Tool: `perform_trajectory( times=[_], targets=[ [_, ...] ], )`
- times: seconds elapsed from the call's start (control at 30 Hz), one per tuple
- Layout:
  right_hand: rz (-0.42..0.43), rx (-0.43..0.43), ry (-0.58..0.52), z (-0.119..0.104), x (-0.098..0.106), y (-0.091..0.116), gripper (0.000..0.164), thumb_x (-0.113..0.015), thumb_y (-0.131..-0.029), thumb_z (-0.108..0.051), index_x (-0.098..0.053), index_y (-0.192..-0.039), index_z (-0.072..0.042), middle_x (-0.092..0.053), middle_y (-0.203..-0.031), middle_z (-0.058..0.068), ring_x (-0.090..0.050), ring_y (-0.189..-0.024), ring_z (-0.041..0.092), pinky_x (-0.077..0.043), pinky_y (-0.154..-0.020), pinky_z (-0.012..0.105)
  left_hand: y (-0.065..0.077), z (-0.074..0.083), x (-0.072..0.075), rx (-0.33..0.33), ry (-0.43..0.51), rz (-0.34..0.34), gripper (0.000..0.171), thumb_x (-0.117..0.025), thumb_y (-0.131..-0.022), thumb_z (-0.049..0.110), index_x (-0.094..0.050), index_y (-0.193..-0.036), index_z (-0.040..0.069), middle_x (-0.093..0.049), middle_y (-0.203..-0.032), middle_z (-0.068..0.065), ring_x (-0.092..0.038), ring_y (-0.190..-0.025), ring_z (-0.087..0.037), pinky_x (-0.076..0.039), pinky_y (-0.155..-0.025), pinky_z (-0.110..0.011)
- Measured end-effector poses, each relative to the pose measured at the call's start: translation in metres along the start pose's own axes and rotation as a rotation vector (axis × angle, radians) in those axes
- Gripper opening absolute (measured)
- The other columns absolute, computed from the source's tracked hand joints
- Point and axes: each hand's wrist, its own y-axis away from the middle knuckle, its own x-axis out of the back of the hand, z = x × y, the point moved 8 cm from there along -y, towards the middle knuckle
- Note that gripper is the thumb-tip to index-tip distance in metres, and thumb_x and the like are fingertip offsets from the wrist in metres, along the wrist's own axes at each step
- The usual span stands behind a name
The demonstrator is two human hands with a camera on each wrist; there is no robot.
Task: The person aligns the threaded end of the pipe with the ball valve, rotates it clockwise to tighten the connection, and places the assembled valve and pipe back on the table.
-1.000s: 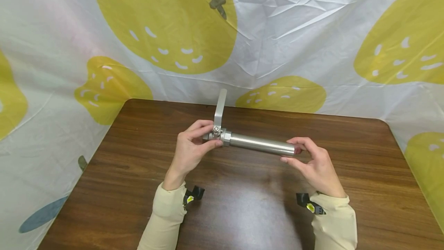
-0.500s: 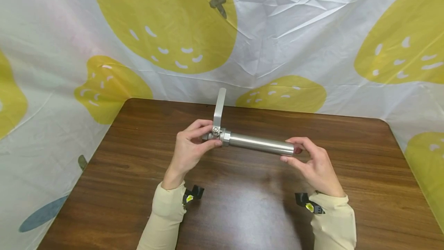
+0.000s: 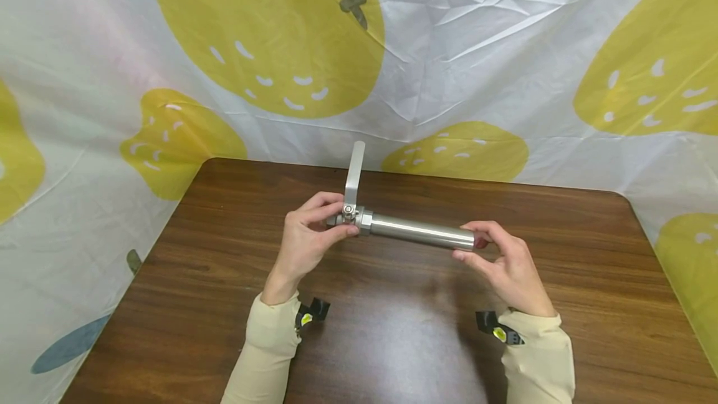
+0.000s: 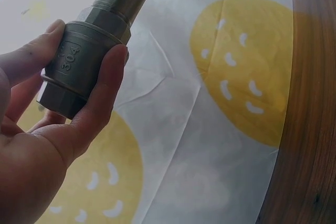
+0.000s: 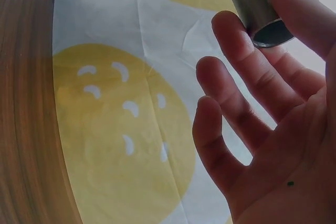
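A steel ball valve point(image 3: 349, 216) with a long flat lever handle point(image 3: 353, 173) is joined to one end of a smooth metal pipe point(image 3: 423, 231). My left hand point(image 3: 303, 242) grips the valve body between thumb and fingers. In the left wrist view, the valve body point(image 4: 73, 59) shows a raised "304" and a hex end. At the pipe's other end, my right hand point(image 3: 507, 260) pinches the rim with thumb and fingertips. The pipe point(image 5: 254, 3) has an open, hollow end in the right wrist view. Pipe and valve are held raised, sloping slightly down to the right.
A brown wood-grain table point(image 3: 381, 341) lies beneath both hands. White cloth point(image 3: 477, 48) with yellow fruit prints hangs behind the table and at both sides. Each cream sleeve carries a black wrist camera, one at the left wrist point(image 3: 313, 313), one at the right wrist point(image 3: 499, 328).
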Motion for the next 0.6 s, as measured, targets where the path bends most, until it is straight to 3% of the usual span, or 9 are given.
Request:
perform_trajectory(
  times=[0.3, 0.6],
  targets=[
    [-0.017, -0.044, 0.005, 0.007, -0.002, 0.001, 0.039, -0.077, -0.069, -0.014, -0.059, -0.103, -0.020, -0.059, -0.072, -0.008, -0.053, -0.069, 0.004, -0.041, -0.062, 0.016, 0.000, -0.001, 0.000, 0.010, -0.028, -0.012, 0.035, -0.077, -0.064, -0.002, -0.065, -0.097, -0.008, -0.059, -0.102, -0.013, -0.056, -0.083, -0.013, -0.052, -0.061, -0.021],
    [-0.046, -0.106, -0.091, 0.012, -0.009, 0.001, 0.036, -0.075, -0.071, -0.007, -0.059, -0.103, -0.014, -0.060, -0.073, -0.002, -0.053, -0.070, 0.008, -0.041, -0.061, 0.017, -0.001, -0.010, -0.001, 0.034, -0.042, -0.030, 0.034, -0.077, -0.065, 0.001, -0.066, -0.096, -0.006, -0.062, -0.102, -0.013, -0.058, -0.081, -0.013, -0.052, -0.060, -0.022]
  ],
)
